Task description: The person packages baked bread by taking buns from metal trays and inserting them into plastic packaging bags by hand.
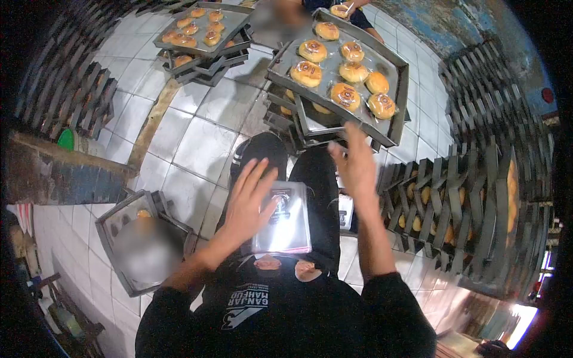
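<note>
My left hand [248, 200] has its fingers spread and rests over the edge of a stack of clear printed plastic bags [283, 224] on my lap. In front of my knees a metal tray [391, 128] tops a pile of trays and holds several round golden buns [345, 96], most in clear wrappers. Just off that tray's near edge is my right hand [358, 164], index finger stretched toward the buns and thumb apart, with nothing visible in it. More printed plastic [345, 212] shows beside my right thigh.
Another tray pile with wrapped buns [212, 39] stands at back left. Stacked trays of buns [450, 203] rise on the right, others [74, 98] at far left. A tray [110, 224] lies low left, partly blurred. Another person's hand [352, 5] holds a bun beyond the front tray.
</note>
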A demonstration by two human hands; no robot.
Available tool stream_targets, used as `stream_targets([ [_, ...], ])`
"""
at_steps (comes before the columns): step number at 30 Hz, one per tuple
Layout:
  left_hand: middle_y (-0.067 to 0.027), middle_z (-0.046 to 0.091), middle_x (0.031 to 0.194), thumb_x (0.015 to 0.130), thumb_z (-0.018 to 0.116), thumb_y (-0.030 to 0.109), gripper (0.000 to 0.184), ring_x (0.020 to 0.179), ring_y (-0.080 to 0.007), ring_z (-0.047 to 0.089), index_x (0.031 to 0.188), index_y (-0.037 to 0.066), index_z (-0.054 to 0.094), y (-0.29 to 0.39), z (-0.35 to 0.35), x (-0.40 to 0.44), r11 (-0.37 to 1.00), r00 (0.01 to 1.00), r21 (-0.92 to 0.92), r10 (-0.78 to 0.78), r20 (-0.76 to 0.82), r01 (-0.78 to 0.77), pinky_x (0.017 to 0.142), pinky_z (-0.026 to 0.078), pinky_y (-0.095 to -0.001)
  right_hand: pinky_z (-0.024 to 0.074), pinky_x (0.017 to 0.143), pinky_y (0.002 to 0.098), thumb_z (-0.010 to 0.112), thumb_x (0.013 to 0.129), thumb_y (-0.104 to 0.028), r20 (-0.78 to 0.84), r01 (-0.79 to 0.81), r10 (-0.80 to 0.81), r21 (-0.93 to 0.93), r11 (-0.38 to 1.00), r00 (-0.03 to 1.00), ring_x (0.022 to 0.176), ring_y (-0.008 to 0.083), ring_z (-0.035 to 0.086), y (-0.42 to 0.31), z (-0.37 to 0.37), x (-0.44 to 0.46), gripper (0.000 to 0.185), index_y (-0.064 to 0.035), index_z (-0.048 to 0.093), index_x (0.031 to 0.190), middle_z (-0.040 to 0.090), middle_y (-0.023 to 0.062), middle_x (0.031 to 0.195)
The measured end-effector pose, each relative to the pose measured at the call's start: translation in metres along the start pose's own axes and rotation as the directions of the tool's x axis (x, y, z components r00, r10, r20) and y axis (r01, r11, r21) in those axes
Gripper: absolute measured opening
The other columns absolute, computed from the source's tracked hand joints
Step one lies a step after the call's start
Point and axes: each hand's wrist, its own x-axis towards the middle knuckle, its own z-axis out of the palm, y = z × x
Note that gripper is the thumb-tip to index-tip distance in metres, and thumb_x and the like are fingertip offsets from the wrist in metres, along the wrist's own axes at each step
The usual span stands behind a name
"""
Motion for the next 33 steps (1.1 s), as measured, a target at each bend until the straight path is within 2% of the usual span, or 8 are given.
stream_targets([
  [5,-0.0191,0.046,0.155,0.084,0.076,0.017,0.034,0.147,-0.0402,0.037,0.116,0.006,0.074,-0.027,-0.008,-0.042,0.875,0.918,0.288,0.348,0.189,-0.39,0.115,0.036,-0.0543,0.0202,0.12,0.0639,0.083,0.078,-0.02,0.363,0.161,-0.2,0.135,0.978,0.91,0.14,0.0389,0.043,-0.045,0.019,-0.101,0.064,-0.0057,0.057,0.135,0.058,0.0162,0.137],
  [9,-0.005,0.05,0.155,0.085,0.072,0.009,0.028,0.148,-0.04,0.036,0.112,0.008,0.074,-0.001,-0.012,-0.031,0.952,1.0,0.306,0.015,0.026,-0.022,0.114,0.039,-0.0549,0.0294,0.118,0.0596,0.083,0.073,-0.01,0.385,0.139,-0.157,0.074,0.988,0.91,0.132,0.0361,0.05,-0.044,-0.013,-0.09,0.062,-0.0079,0.059,0.13,0.058,0.0166,0.129],
  [14,-0.0117,0.048,0.156,0.087,0.075,0.012,0.031,0.144,-0.0381,0.043,0.118,0.009,0.074,-0.025,-0.017,-0.042,0.851,0.868,0.217,0.421,0.265,-0.479,0.115,0.041,-0.0492,0.0443,0.11,0.0522,0.079,0.073,-0.001,0.295,0.169,-0.205,0.144,0.975,0.933,0.12,0.0334,0.061,-0.059,-0.029,-0.087,0.049,-0.0054,0.065,0.12,0.063,0.0137,0.124],
  [19,-0.0242,0.068,0.124,0.096,0.068,0.011,0.021,0.117,-0.0305,0.066,0.116,0.002,0.071,0.04,-0.029,-0.014,0.595,0.836,-0.588,-0.365,0.409,0.548,0.098,0.053,-0.0373,0.0577,0.092,0.0407,0.079,0.072,-0.004,0.386,-0.03,-0.21,0.531,0.847,0.898,0.105,0.031,0.069,-0.048,-0.079,-0.062,0.024,-0.0017,0.071,0.095,0.069,0.0169,0.112],
  [22,-0.0132,0.076,0.09,0.101,0.064,0.015,0.021,0.079,-0.0184,0.074,0.107,-0.003,0.071,0.015,-0.042,0.001,0.481,0.726,-0.559,-0.299,0.62,0.676,0.069,0.057,-0.0293,0.056,0.093,0.0354,0.082,0.085,-0.024,0.635,-0.333,-0.041,0.457,0.825,0.771,0.112,0.0275,0.069,0.01,-0.038,-0.052,0.058,-0.0045,0.06,0.135,0.054,0.0205,0.146],
  [25,-0.0107,0.073,0.086,0.104,0.059,0.014,0.018,0.074,-0.0167,0.071,0.103,0.0,0.068,-0.015,-0.038,0.016,0.301,0.692,-0.683,-0.591,0.414,0.666,0.069,0.058,-0.0293,0.0489,0.104,0.0329,0.074,0.093,-0.037,0.358,0.289,-0.177,-0.288,0.913,0.917,0.119,0.0198,0.064,0.079,-0.023,0.007,0.058,-0.0053,0.059,0.139,0.059,0.0115,0.144],
  [27,-0.0105,0.072,0.085,0.105,0.057,0.015,0.018,0.073,-0.0176,0.07,0.106,0.0,0.066,-0.018,-0.026,0.041,0.241,0.696,-0.78,-0.645,0.316,0.578,0.07,0.058,-0.0312,0.0496,0.099,0.0335,0.067,0.098,-0.041,0.226,-0.198,0.142,0.251,0.947,0.964,0.115,0.0176,0.064,0.098,-0.046,0.097,0.052,-0.005,0.062,0.135,0.068,0.0116,0.13],
  [33,-0.0163,0.074,0.091,0.107,0.054,0.021,0.024,0.078,-0.0211,0.072,0.114,0.0,0.063,-0.033,0.014,0.042,0.068,0.682,-0.858,-0.64,0.354,0.51,0.074,0.058,-0.0338,0.0513,0.09,0.0376,0.056,0.103,-0.053,0.275,-0.276,0.266,-0.002,0.961,0.924,0.102,0.0205,0.066,0.323,0.028,0.263,0.061,0.0009,0.064,0.132,0.073,0.0133,0.115],
])
